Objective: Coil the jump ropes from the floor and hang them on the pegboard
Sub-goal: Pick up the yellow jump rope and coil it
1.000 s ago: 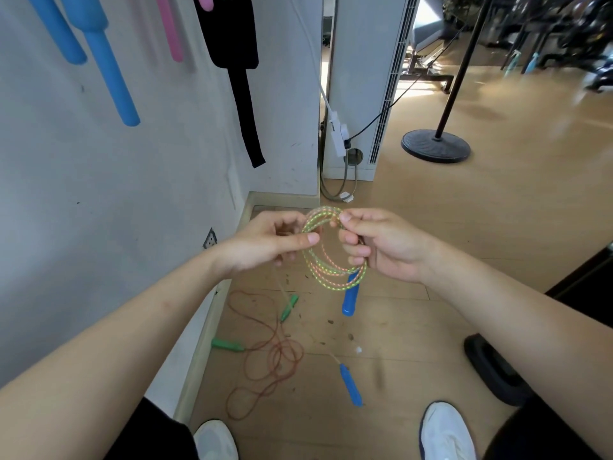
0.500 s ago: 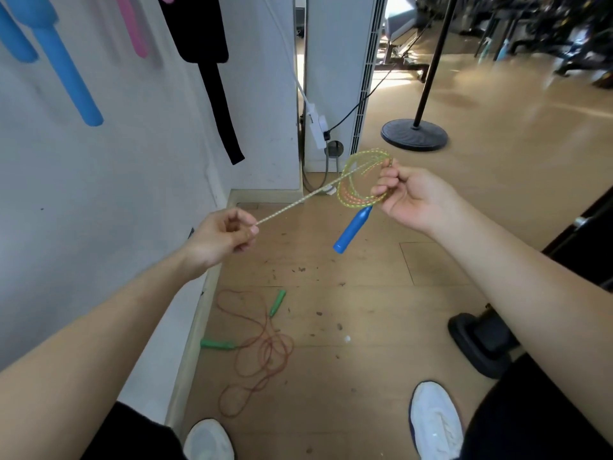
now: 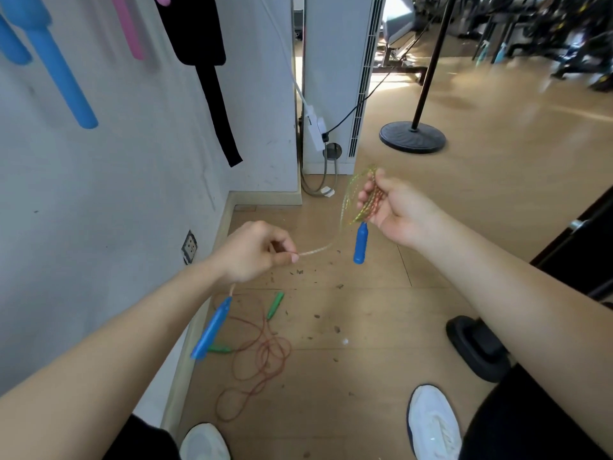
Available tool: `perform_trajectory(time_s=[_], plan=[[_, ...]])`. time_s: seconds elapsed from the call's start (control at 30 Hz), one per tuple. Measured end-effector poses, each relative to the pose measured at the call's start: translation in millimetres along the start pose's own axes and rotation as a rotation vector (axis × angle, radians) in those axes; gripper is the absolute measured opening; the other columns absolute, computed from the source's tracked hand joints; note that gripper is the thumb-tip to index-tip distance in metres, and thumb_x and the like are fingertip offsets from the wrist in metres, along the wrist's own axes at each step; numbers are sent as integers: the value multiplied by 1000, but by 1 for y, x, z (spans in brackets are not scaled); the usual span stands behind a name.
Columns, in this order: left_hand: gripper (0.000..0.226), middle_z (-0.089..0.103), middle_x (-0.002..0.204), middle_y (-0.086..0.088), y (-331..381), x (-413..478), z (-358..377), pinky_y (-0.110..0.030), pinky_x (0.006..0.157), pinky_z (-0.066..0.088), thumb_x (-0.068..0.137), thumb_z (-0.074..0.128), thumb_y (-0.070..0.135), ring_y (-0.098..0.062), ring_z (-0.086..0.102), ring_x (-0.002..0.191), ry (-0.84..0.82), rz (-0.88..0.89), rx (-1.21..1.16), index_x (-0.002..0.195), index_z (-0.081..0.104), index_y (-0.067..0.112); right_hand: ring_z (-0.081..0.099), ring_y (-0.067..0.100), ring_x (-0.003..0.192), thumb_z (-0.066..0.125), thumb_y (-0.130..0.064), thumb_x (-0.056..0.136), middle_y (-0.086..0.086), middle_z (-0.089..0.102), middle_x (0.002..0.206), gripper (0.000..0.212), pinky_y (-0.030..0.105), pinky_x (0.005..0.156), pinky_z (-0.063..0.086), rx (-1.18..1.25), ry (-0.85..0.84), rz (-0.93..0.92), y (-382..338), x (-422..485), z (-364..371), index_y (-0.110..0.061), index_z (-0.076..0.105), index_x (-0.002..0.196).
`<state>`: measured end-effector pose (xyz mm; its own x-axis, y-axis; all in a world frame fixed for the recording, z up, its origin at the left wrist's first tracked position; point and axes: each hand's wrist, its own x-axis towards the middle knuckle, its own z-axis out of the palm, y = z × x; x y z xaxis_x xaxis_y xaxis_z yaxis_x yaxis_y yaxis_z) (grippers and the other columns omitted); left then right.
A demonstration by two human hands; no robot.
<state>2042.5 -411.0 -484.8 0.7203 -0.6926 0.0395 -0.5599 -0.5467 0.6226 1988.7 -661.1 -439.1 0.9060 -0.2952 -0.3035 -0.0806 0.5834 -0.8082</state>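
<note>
My right hand (image 3: 396,212) grips several coils of a yellow-green jump rope (image 3: 351,197), and one blue handle (image 3: 361,243) hangs just below its palm. My left hand (image 3: 255,255) pinches the loose stretch of the same rope, which runs up to the coils. The other blue handle (image 3: 212,328) dangles under my left wrist. A second rope, thin and red-brown (image 3: 262,356) with green handles (image 3: 275,305), lies tangled on the wooden floor near the wall.
Blue tubes (image 3: 63,74), a pink one (image 3: 127,28) and a black strap (image 3: 215,104) hang on the white wall at left. A black stand base (image 3: 412,137) sits on the floor ahead. My white shoes (image 3: 433,423) and a black object (image 3: 477,346) are at lower right.
My hands, together at the coil a second ago, have drawn apart. The right hand then dropped lower with the coils, the stretch of rope went slack, and the second blue handle rose off the floor.
</note>
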Motion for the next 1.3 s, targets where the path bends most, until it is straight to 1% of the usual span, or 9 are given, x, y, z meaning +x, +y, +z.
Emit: perform_trajectory(time_s=[0.2, 0.4, 0.57, 0.73, 0.83, 0.93, 1.0, 1.13, 1.3], plan=[[11, 69, 70, 4, 29, -4, 2, -13, 62, 42, 88, 75, 21, -1, 56, 61, -86, 115, -273, 88, 78, 10, 66, 18, 64, 46, -18, 104, 3, 63, 72, 18, 29, 60, 55, -399, -198, -46, 37, -13, 6, -8, 60, 98], [12, 69, 74, -8, 27, -6, -2, -34, 66, 45, 92, 72, 21, -22, 55, 70, -45, 106, -397, 90, 78, 11, 66, 20, 65, 46, -18, 104, 4, 60, 72, 16, 32, 64, 52, -582, -365, 29, 57, -23, 9, -7, 57, 99], [19, 61, 69, 3, 24, -6, -2, -22, 59, 42, 83, 80, 21, -10, 50, 62, 46, 12, -417, 95, 70, 10, 60, 19, 55, 46, -16, 104, 4, 56, 68, 17, 30, 58, 51, -581, -396, 94, 58, -24, 12, -3, 56, 105], [66, 60, 109, 8, 21, -5, -6, -31, 64, 47, 73, 88, 31, -4, 46, 59, 135, -45, -320, 130, 56, 28, 48, 16, 48, 48, -16, 103, 3, 51, 67, 17, 30, 56, 44, -607, -461, 82, 60, -22, 14, -7, 61, 97], [81, 58, 132, 9, 24, -7, -7, -22, 81, 52, 77, 85, 28, 2, 59, 74, -34, -12, -361, 147, 45, 26, 46, 15, 48, 50, -16, 103, 4, 51, 67, 17, 29, 55, 45, -644, -534, 99, 58, -24, 14, -6, 62, 96], [63, 68, 126, -3, 24, -8, -5, -31, 103, 51, 82, 81, 15, -12, 67, 114, -151, 36, -435, 138, 55, 14, 47, 14, 49, 51, -16, 102, 4, 52, 68, 18, 27, 54, 46, -698, -605, 114, 54, -28, 14, -6, 64, 96], [42, 74, 115, -8, 24, -8, -7, -41, 102, 52, 86, 76, 12, -23, 69, 111, -140, 67, -437, 126, 63, 8, 49, 14, 51, 52, -18, 101, 4, 56, 71, 19, 26, 56, 47, -728, -632, 120, 51, -29, 13, -6, 66, 95], [22, 75, 96, -8, 18, -7, -17, -53, 88, 54, 91, 71, 33, -30, 69, 92, -109, 78, -253, 106, 74, 17, 60, 16, 66, 63, -16, 95, 5, 65, 78, 15, 26, 69, 51, -830, -686, 94, 44, -32, 9, -6, 66, 106], [14, 63, 78, -3, 15, -6, -24, -35, 72, 42, 93, 69, 32, -12, 52, 74, -134, 65, -248, 90, 69, 19, 69, 24, 90, 77, -15, 83, 15, 75, 100, 30, 47, 90, 51, -965, -679, -91, 44, -32, 7, -13, 66, 111]])
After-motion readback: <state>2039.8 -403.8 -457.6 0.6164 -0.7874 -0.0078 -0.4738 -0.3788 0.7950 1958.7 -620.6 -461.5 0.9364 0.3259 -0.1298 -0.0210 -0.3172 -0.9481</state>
